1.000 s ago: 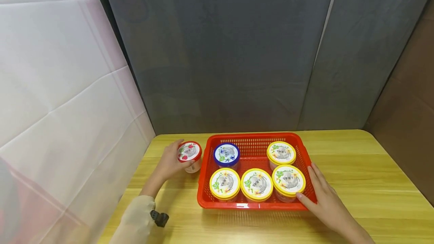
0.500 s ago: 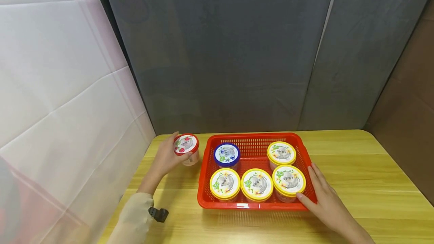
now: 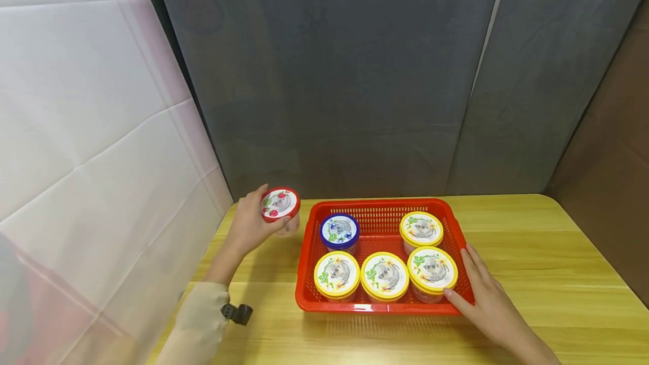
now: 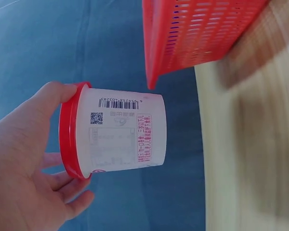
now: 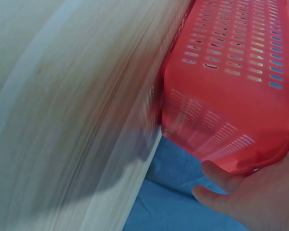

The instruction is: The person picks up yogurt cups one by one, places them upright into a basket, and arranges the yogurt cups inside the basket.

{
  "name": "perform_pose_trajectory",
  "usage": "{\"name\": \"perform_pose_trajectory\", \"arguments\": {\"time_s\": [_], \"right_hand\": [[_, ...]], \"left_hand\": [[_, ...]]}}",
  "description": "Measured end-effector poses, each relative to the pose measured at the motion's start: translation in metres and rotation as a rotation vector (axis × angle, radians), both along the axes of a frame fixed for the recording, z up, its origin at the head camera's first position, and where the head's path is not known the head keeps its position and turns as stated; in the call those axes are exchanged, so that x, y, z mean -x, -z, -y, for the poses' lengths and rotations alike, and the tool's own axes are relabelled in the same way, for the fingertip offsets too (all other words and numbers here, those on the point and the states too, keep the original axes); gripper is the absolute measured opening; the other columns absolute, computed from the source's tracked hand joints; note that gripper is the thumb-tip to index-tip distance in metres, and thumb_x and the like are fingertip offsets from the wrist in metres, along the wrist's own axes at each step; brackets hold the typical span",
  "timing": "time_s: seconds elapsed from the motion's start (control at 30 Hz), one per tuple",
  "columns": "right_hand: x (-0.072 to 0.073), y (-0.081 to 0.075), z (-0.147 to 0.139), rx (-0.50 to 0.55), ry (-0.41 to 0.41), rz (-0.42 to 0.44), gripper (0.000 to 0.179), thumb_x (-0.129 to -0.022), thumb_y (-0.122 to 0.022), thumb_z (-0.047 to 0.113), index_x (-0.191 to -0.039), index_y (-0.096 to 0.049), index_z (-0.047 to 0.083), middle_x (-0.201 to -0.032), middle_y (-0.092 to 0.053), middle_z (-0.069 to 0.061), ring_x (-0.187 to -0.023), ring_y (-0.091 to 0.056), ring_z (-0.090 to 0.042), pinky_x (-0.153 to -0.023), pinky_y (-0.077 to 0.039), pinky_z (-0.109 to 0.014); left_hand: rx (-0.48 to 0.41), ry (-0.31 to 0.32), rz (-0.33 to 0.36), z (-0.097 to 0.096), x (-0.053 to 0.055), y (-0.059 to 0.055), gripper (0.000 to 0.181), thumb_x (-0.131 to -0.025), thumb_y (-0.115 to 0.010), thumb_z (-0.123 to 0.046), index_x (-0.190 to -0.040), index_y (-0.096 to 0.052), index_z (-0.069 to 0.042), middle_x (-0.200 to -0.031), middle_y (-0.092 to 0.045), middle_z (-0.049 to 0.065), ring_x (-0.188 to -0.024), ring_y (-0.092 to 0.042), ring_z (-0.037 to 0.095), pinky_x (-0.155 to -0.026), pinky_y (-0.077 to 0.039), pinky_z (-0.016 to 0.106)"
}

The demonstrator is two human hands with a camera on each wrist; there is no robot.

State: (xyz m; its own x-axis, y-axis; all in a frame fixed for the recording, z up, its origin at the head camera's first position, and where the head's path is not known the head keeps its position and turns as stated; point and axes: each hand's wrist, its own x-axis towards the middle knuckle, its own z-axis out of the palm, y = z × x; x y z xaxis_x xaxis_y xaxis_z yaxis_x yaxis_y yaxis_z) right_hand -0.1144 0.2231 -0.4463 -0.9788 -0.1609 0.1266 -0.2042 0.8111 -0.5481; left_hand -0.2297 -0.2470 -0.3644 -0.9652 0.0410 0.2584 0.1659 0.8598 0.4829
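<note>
My left hand (image 3: 249, 222) holds a small tub with a red lid (image 3: 280, 204), its thumb and fingers round the lid's rim. In the left wrist view the tub's white side (image 4: 120, 132) shows a barcode, and a gap separates its base from the table. Right of it stands a red plastic basket (image 3: 377, 308). My right hand (image 3: 484, 297) grips the basket's right side, with the thumb over the rim by a yellow-lidded tub (image 3: 432, 269) and the fingers along the outer wall. In the right wrist view two fingertips (image 5: 214, 173) show beside the basket wall.
Inside the basket sit a blue-lidded tub (image 3: 339, 231) at back left, another yellow-lidded tub (image 3: 421, 228) at back right, and more yellow-lidded tubs along the front. The wooden table (image 3: 532, 252) ends at a dark grey curtain (image 3: 329, 83). A white panel (image 3: 101, 128) stands left.
My left hand has lifted the red-lidded tub and moved it back, away from me, beside the basket. The right hand and the basket have stayed in place.
</note>
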Motion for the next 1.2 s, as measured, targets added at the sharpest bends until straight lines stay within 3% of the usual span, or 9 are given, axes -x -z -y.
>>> {"name": "perform_pose_trajectory", "arguments": {"time_s": [0.47,0.83,1.2], "right_hand": [[0.000,0.000,0.000,0.003,0.003,-0.005,0.098,-0.093,-0.062,0.052,-0.159,-0.009,0.003,-0.167,-0.006,-0.017,-0.136,-0.035,-0.057,-0.094,-0.038,-0.078],[0.000,0.001,0.000,-0.001,0.005,0.001,0.098,-0.093,-0.061,0.054,-0.159,-0.009,0.003,-0.167,-0.006,-0.016,-0.136,-0.036,-0.057,-0.095,-0.038,-0.078],[0.002,0.001,0.000,-0.008,0.006,0.008,0.098,-0.093,-0.061,0.054,-0.159,-0.009,0.003,-0.168,-0.005,-0.017,-0.137,-0.035,-0.056,-0.095,-0.037,-0.078]], "left_hand": [[0.018,0.014,-0.001,-0.017,0.003,-0.016,0.093,-0.078,-0.080,-0.039,-0.151,-0.033,-0.005,-0.143,-0.051,0.018,-0.124,-0.045,0.034,-0.094,-0.056,0.052],[-0.020,0.082,-0.030,-0.044,0.011,-0.022,0.094,-0.075,-0.083,-0.038,-0.150,-0.035,-0.009,-0.143,-0.051,0.014,-0.128,-0.043,0.032,-0.092,-0.058,0.050],[-0.003,0.145,-0.035,-0.068,0.019,-0.030,0.091,-0.077,-0.081,-0.041,-0.150,-0.035,-0.011,-0.146,-0.048,0.013,-0.129,-0.043,0.031,-0.098,-0.055,0.050]]}}
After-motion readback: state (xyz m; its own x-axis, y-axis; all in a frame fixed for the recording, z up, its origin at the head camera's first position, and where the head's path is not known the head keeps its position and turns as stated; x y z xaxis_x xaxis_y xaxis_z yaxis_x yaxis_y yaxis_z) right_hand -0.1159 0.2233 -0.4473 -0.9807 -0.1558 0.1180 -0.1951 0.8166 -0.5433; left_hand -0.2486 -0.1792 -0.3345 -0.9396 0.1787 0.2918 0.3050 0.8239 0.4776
